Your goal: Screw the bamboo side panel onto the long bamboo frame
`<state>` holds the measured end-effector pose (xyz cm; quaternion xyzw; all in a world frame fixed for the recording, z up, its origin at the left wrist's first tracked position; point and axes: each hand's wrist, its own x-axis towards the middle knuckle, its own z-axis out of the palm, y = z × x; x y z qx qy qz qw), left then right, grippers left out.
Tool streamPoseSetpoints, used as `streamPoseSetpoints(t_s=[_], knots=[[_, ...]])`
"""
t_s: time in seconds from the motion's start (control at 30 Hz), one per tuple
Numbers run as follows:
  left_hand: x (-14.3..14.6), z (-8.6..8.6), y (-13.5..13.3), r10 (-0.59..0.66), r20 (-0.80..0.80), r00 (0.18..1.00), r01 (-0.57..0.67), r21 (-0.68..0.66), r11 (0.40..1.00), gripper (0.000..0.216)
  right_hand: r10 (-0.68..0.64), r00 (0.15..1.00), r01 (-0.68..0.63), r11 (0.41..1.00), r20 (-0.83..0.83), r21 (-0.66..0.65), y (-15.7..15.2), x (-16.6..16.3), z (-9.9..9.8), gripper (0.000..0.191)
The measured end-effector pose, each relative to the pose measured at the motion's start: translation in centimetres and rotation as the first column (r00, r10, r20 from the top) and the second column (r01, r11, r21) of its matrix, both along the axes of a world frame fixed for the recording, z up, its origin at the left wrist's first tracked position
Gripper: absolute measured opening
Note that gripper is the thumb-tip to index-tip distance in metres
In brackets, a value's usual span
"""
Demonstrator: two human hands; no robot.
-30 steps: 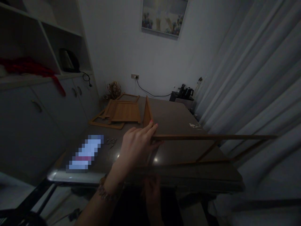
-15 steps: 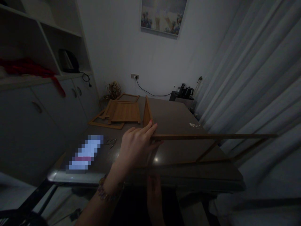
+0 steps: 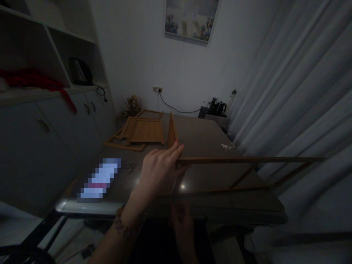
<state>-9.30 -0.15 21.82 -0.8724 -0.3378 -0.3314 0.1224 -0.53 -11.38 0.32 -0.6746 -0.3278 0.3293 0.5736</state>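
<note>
My left hand (image 3: 159, 170) grips the near corner of an upright wooden frame (image 3: 242, 160), fingers closed over its top rail where it meets a standing wooden panel (image 3: 172, 131). The frame stretches to the right past the table's edge. My right hand (image 3: 182, 220) is low in shadow, just below the table's front edge under that corner; its fingers are too dark to read. Several small screws (image 3: 129, 165) lie on the table left of my left hand.
The dark glossy table (image 3: 209, 139) carries flat wooden panels and frames (image 3: 137, 132) at its far left and a blurred-out flat object (image 3: 99, 179) near the front left. Cabinets and shelves with a kettle (image 3: 79, 71) stand at left. Curtains (image 3: 302, 91) hang at right.
My left hand and the frame have stayed put. My right hand has shifted slightly below the table's front edge.
</note>
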Motion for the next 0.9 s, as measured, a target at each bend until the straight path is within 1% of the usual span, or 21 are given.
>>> streamPoseSetpoints(t_s=[0.07,0.13,0.2,0.3,0.4,0.5,0.57,0.63,0.73,0.8,0.9], knots=[[0.0,0.0,0.0,-0.003,-0.003,1.0,0.003,-0.002,1.0,0.052,-0.034,0.994,0.037,0.999,0.105,-0.022,-0.1,0.0,0.0,0.039],[0.0,0.0,0.0,-0.001,-0.01,1.0,0.001,0.001,1.0,0.052,-0.064,0.968,0.079,0.996,0.241,-0.051,-0.2,0.1,0.1,0.034],[0.0,0.0,0.0,0.004,-0.013,1.0,-0.004,0.004,1.0,0.052,-0.027,0.94,0.064,0.993,0.341,-0.096,-0.4,0.3,0.2,0.036],[0.0,-0.1,0.1,0.008,-0.007,1.0,-0.008,-0.002,1.0,0.052,0.049,0.924,0.002,0.991,0.38,-0.135,-0.5,0.6,0.6,0.045],[0.1,-0.1,0.1,0.0,0.007,1.0,0.0,-0.002,1.0,0.051,0.02,0.903,0.018,0.996,0.429,-0.085,-0.5,0.8,0.9,0.042],[0.1,-0.2,0.1,-0.005,0.007,1.0,0.005,0.004,1.0,0.051,-0.051,0.857,0.045,0.999,0.513,0.024,-0.3,0.8,1.0,0.039],[0.1,-0.2,0.1,0.003,-0.003,1.0,-0.003,0.008,1.0,0.051,-0.081,0.826,0.035,0.995,0.558,0.093,-0.2,0.9,0.9,0.036],[0.0,-0.2,0.1,0.01,-0.012,1.0,-0.01,0.011,1.0,0.051,-0.083,0.813,0.01,0.992,0.577,0.128,-0.2,0.9,0.7,0.03],[0.0,-0.2,0.0,0.008,-0.016,1.0,-0.008,0.008,1.0,0.051,-0.043,0.821,-0.029,0.993,0.57,0.118,-0.4,1.1,0.4,0.02],[0.0,-0.2,0.1,0.004,-0.009,1.0,-0.004,0.002,1.0,0.052,-0.023,0.842,-0.035,0.995,0.538,0.097,-0.6,1.1,0.1,0.018],[0.0,-0.2,0.1,-0.001,-0.002,1.0,0.001,-0.006,1.0,0.052,-0.037,0.899,-0.007,0.995,0.437,0.099,-0.8,1.1,-0.4,0.018]])
